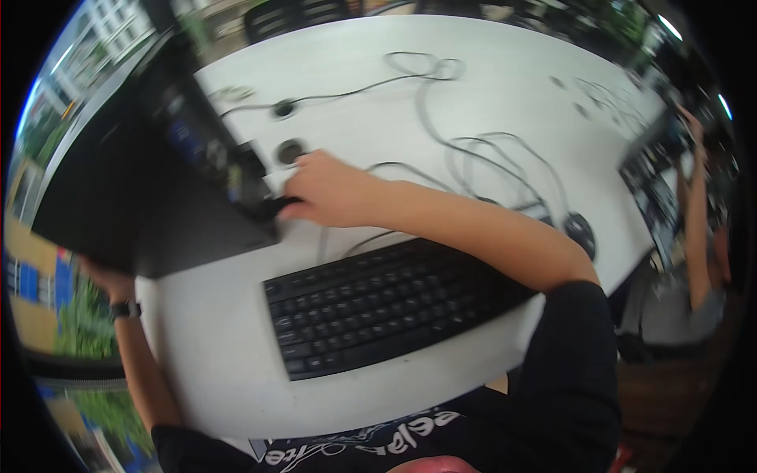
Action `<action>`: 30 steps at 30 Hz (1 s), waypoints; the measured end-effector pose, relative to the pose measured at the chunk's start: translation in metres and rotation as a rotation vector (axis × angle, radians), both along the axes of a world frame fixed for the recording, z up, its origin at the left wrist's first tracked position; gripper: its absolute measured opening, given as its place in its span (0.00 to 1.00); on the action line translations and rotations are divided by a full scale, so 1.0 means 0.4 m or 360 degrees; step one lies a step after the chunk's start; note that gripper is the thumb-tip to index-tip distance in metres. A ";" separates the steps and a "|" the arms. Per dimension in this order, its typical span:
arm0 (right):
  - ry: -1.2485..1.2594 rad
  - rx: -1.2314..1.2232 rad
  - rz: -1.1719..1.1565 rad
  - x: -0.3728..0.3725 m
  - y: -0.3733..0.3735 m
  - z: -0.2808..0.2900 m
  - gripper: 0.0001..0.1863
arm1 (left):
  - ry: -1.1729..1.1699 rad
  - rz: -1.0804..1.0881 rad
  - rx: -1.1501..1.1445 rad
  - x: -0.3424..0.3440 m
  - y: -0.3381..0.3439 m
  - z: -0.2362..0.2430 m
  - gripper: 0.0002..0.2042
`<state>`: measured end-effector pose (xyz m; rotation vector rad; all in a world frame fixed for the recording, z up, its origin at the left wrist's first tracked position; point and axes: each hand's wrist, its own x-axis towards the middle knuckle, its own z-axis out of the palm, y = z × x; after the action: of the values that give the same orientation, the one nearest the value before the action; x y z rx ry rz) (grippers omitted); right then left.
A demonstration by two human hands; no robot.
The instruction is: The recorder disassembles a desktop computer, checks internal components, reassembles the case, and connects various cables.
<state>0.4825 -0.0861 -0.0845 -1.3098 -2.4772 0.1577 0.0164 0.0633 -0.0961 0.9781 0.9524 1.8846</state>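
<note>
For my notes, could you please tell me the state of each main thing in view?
Case: visible side panel on
Right grip: apparently pinching a dark piece
Left grip: at case corner, fingers partly hidden
Keyboard: flat, keys up
Mouse: set down
Cables: loosely looped
Wristband: worn

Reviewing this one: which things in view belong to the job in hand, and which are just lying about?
In hand:
- black computer tower, left hand at its lower edge
- dark piece, possibly a plug, in the right hand's fingers at the tower's port side

Lying about, untouched:
- black keyboard
- black mouse
- loose cable across the white table
</note>
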 end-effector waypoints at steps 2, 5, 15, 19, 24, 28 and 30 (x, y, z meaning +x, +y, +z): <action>0.0189 -0.0089 0.0028 0.052 -0.011 0.038 0.18 | -0.0099 0.0009 -0.0050 0.007 -0.001 0.004 0.40; 0.0696 -0.0026 0.0041 0.193 -0.051 0.112 0.19 | -0.0058 -0.0014 0.0025 -0.001 -0.001 0.006 0.37; -0.0298 -0.0521 -0.0728 0.507 -0.430 0.150 0.16 | -0.0132 -0.0128 -0.0096 -0.066 0.032 -0.027 0.36; -0.0215 -0.0254 -0.0627 0.433 -0.396 0.084 0.12 | -0.0068 -0.0117 -0.0063 -0.051 0.028 -0.029 0.37; -0.0498 0.0239 -0.0427 0.410 -0.385 0.138 0.05 | -0.0038 -0.0086 0.0030 -0.064 0.043 -0.045 0.36; 0.0007 0.0568 -0.0770 0.426 -0.385 0.281 0.07 | -0.0093 -0.0201 -0.0018 -0.094 0.057 -0.066 0.37; 0.0326 0.0870 -0.0679 0.437 -0.364 0.352 0.07 | -0.0057 -0.0166 0.0048 -0.098 0.065 -0.074 0.37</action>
<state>0.6573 -0.2317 0.0563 -1.4362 -1.8306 -0.4334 -0.0227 0.0892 -0.1256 0.9894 0.8385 1.8281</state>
